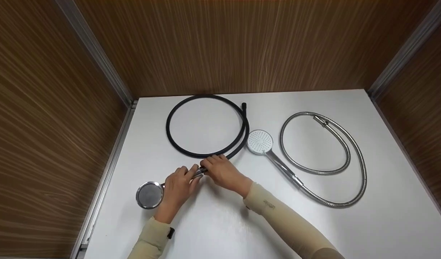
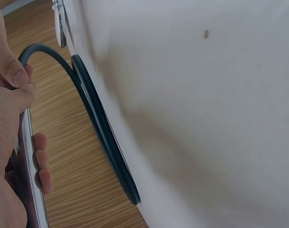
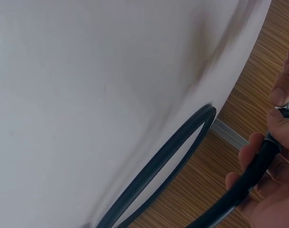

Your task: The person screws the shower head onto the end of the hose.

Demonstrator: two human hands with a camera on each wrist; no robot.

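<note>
My left hand [image 1: 178, 186] grips the chrome handle [image 2: 28, 156] of a shower head [image 1: 149, 195], whose round grey face lies to the left of the hand. Beside it my right hand [image 1: 225, 173] holds the end of a black shower hose [image 3: 253, 173], with its fingers curled round it. Hose end and handle end meet between the two hands, where fingers partly cover the joint. From there the hose runs back into a loop on the white table, its other end [image 1: 244, 106] pointing to the back.
A second shower head [image 1: 260, 142] with a white face lies to the right, joined to a coiled silver metal hose [image 1: 362, 172]. The white table [image 1: 220, 230] is walled by wood-grain panels [image 1: 220, 46] at the back and both sides.
</note>
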